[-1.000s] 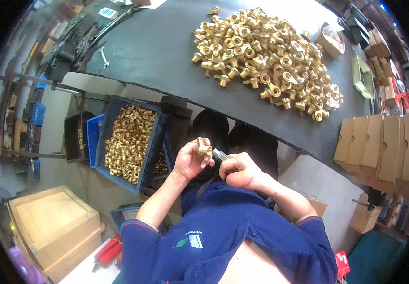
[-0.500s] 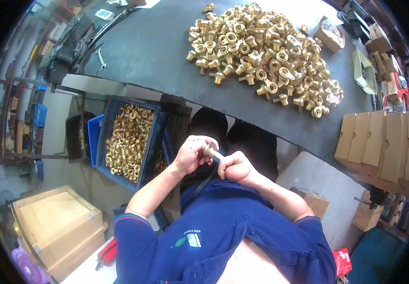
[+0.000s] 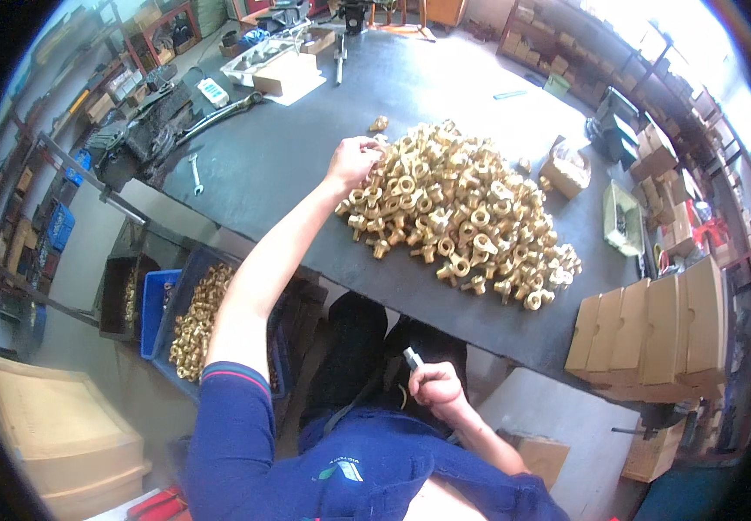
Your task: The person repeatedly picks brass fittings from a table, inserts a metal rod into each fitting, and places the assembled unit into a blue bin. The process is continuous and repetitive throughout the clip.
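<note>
My left hand (image 3: 357, 162) is stretched out over the worktable, at the far left edge of a heap of brass fittings (image 3: 471, 204). Its fingers are closed around a brass fitting (image 3: 382, 139), of which only a small part shows at the fingertips. The heaped fittings have ring-shaped ends and short stems. Close to my body, below the table's front edge, my right hand (image 3: 436, 385) grips a short metal rod-like tool (image 3: 412, 357). The tool's bare end points up and away from me; the rest is hidden in my fist.
A blue crate (image 3: 282, 373) of brass parts stands left, below the table (image 3: 306, 252). On the table lie a small wrench (image 3: 196, 174) and a long wrench (image 3: 223, 118). Cardboard boxes (image 3: 645, 334) stand at the right edge, with a green tray (image 3: 623, 219) behind them.
My left hand has gone from beside my right hand, up and away to the heap. My right hand still holds the tool. The view has tilted up, showing more of the table's far side.
</note>
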A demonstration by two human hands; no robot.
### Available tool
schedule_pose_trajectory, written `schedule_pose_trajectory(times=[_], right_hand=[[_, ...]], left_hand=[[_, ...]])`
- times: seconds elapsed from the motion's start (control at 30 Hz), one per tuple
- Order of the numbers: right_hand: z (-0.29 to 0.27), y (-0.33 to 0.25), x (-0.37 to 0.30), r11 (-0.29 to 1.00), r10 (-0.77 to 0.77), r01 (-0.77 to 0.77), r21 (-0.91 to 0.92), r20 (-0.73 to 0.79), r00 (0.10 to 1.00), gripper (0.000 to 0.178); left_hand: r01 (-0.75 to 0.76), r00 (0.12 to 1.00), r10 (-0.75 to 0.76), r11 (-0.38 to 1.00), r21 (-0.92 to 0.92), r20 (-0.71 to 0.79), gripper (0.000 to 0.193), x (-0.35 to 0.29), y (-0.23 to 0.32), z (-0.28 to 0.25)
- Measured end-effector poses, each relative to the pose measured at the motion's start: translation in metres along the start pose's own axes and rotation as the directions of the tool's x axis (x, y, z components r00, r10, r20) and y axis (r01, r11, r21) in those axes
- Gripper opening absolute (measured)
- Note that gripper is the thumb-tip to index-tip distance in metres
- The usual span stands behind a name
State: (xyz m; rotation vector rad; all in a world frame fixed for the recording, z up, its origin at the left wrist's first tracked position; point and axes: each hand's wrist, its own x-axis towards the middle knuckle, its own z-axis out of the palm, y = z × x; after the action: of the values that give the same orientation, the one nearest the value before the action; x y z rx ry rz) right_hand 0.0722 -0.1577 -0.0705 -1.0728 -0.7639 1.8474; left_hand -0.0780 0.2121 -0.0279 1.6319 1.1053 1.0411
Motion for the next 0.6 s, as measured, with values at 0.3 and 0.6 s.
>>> schedule_pose_trajectory(times=[0.3, 0.6], right_hand=[[-0.018, 0.001, -0.009, 0.999, -0.019, 0.023, 0.033, -0.117, 0.993, 0.016], [0.004, 0.006, 0.005, 0.999, -0.014, 0.011, -0.052, -0.069, 0.997, 0.011]], left_hand=[[0.061, 0.993, 0.008, 0.825, 0.561, -0.120, 0.021, 0.062, -0.001, 0.035], [-0.192, 0.981, 0.184, 0.935, 0.299, 0.054, 0.024, -0.065, -0.020, -0.107]])
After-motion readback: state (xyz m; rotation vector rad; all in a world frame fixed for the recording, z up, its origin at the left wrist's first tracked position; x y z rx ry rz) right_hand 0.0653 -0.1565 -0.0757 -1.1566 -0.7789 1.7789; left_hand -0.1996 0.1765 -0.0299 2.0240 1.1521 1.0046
